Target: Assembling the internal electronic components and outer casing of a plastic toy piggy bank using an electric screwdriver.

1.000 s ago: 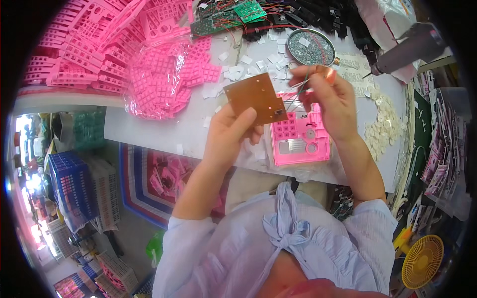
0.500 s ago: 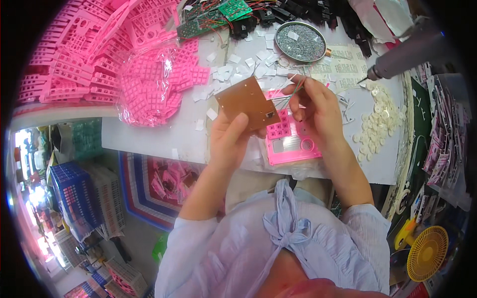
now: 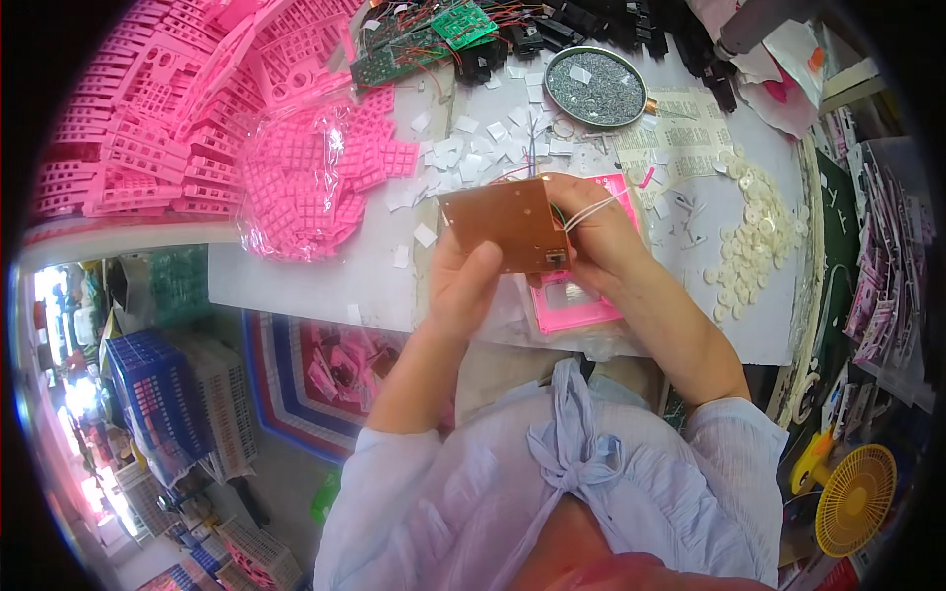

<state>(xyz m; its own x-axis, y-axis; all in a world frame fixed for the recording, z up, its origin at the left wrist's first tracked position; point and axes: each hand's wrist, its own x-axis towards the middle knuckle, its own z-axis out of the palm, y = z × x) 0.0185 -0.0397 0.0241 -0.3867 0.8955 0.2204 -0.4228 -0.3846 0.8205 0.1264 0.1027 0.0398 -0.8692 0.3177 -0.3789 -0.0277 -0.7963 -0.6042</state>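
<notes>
Far left, a heap of pink plastic panels (image 3: 172,108) stands on end, with a clear bag (image 3: 310,182) of pink button pads just right of it. Nearer, below the edge of the desk (image 3: 305,281), is a striped tub (image 3: 281,384) with more pink parts in it.

Right of these, the left hand (image 3: 461,281) grips the brown circuit board (image 3: 505,225) by its left near corner, thumb on the flat face, fingers underneath. The board is raised above the desk, near the middle. It looks light, thin and stiff, likely to crack if bent; the edges and corners seem the safest hold, clear of the small metal part at its right near corner.

The right hand (image 3: 601,236) is curled at the board's right edge; its fingertips are hidden behind, so I cannot tell what they pinch. White wires (image 3: 596,207) cross that hand; they look soft, and their joints would probably tear if tugged. The pink case (image 3: 576,313) lies beneath, partly covered. Beyond it sits a round tin (image 3: 603,125) of small metal pieces; farther right, white discs (image 3: 754,236) lie in a pile.
</notes>
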